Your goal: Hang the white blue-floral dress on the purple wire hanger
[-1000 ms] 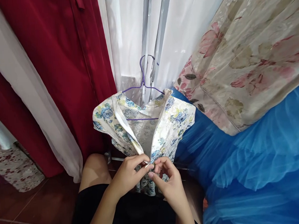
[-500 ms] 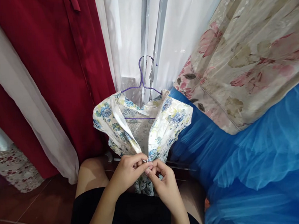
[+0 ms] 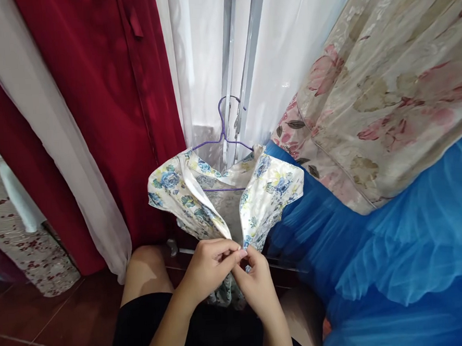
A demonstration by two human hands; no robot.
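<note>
A small white dress with blue and yellow flowers (image 3: 185, 196) hangs on a purple wire hanger (image 3: 224, 134) in front of me, its back split open down the middle. My left hand (image 3: 211, 268) pinches the left edge of that opening at its lower end. My right hand (image 3: 257, 283) pinches the right edge right beside it, fingertips of both hands touching. Whatever fastener sits between my fingers is too small to make out. The dress's lower part drops behind my hands onto my lap.
A dark red garment (image 3: 93, 98) and sheer white fabric (image 3: 57, 152) hang at the left. White plastic-covered clothes (image 3: 208, 54) hang behind the hanger. A pink-flowered beige fabric (image 3: 386, 90) and a blue tulle skirt (image 3: 396, 251) fill the right. Brown floor tiles (image 3: 48, 330) lie lower left.
My hands have stayed pinched on the opening's edges while drawing them closer together. The view has shifted slightly, so everything sits a little lower in the picture.
</note>
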